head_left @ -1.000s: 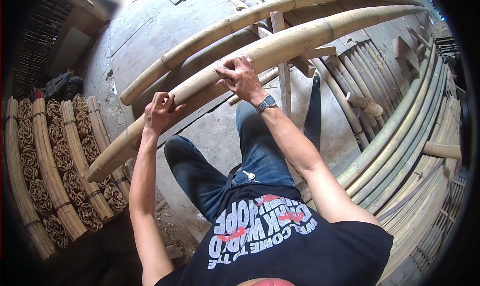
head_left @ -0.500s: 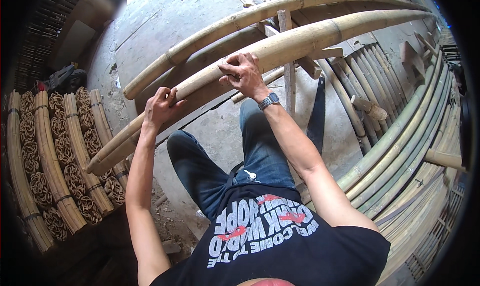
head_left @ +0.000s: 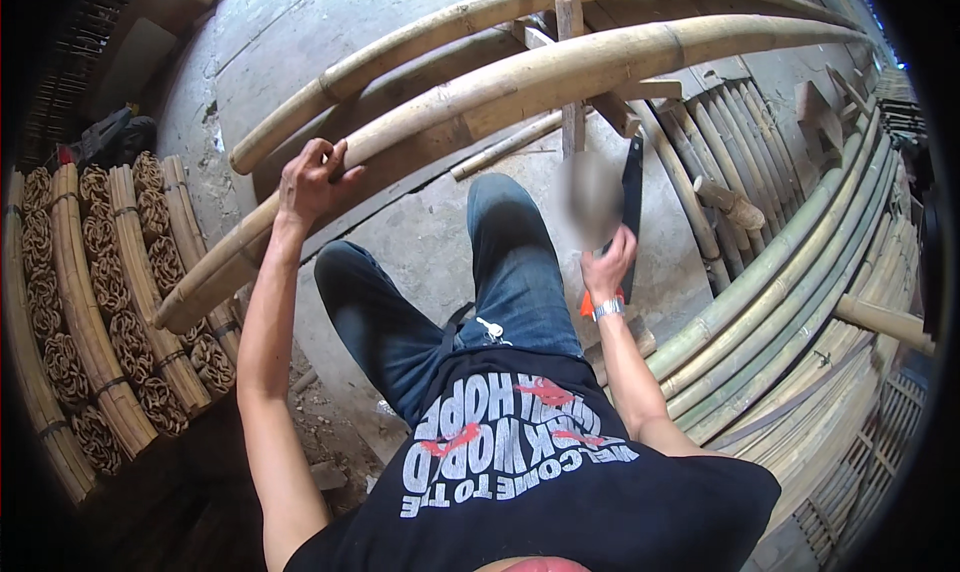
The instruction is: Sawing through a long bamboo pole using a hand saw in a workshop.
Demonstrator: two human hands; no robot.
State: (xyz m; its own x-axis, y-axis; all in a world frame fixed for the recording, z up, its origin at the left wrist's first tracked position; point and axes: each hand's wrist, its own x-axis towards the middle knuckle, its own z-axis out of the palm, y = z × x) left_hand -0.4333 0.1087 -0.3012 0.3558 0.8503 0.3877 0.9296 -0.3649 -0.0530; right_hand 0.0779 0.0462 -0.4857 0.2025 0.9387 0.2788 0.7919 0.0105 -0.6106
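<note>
Left hand (head_left: 314, 180): fingers and thumb clamp on near bamboo pole (head_left: 510, 92) | pole slants across beyond the knees (head_left: 505, 207), beside second pole (head_left: 400, 50), crossing wooden post (head_left: 573, 129) | right hand (head_left: 611, 264): fingers bent, at orange handle (head_left: 587, 303) of dark-bladed saw (head_left: 633, 182) | cannot tell whether it grips; blurred patch (head_left: 592, 200) just above hand

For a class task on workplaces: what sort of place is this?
Probably a bamboo workshop: the left hand is on a long bamboo pole, a saw is by the right hand, and tied bamboo bundles lie at the left.
</note>
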